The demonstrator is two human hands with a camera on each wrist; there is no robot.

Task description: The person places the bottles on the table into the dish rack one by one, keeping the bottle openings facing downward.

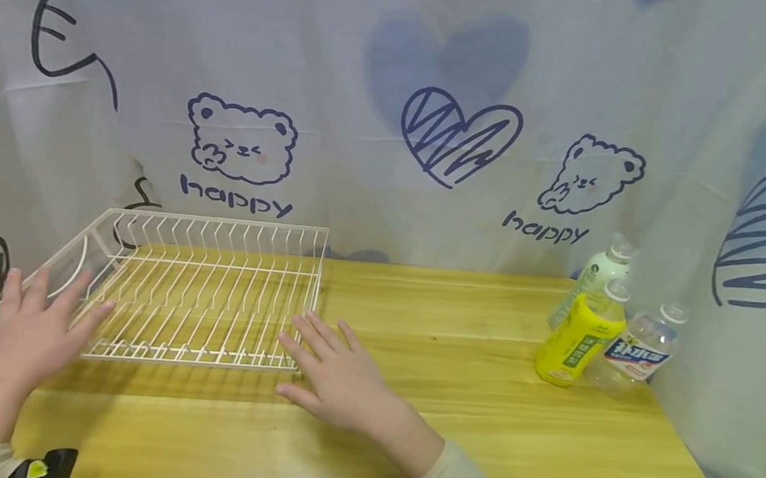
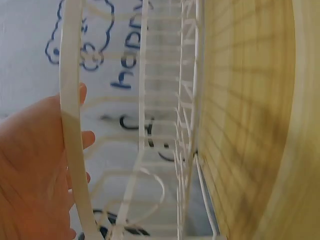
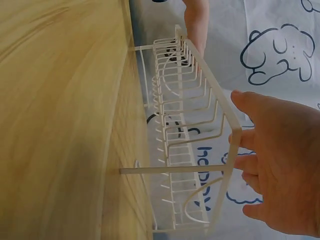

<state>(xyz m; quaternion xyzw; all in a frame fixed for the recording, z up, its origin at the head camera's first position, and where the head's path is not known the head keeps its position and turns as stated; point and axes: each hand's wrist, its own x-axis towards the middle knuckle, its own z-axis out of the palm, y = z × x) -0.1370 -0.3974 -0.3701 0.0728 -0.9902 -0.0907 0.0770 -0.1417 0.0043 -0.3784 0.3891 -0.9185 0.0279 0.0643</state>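
A white wire dish rack [image 1: 201,364] stands on the left part of the wooden table. Above its left end my left hand [image 1: 30,332] is spread with its fingers apart; the left wrist view shows the hand [image 2: 35,165] just behind the rack's top rim [image 2: 70,100]. Near the front right corner my right hand [image 1: 349,385] reaches over with straight, slightly parted fingers. In the right wrist view that hand [image 3: 282,165] is beside the rim's corner, its fingertips at or very near it; contact is unclear. Neither hand grips anything.
At the table's right edge stand a yellow-labelled bottle [image 1: 575,343], a pale green bottle [image 1: 602,272] behind it, and a clear bottle [image 1: 640,353] with a blue and white label. A pale curtain [image 1: 348,158] with bear and heart drawings hangs behind the wooden table [image 1: 426,414].
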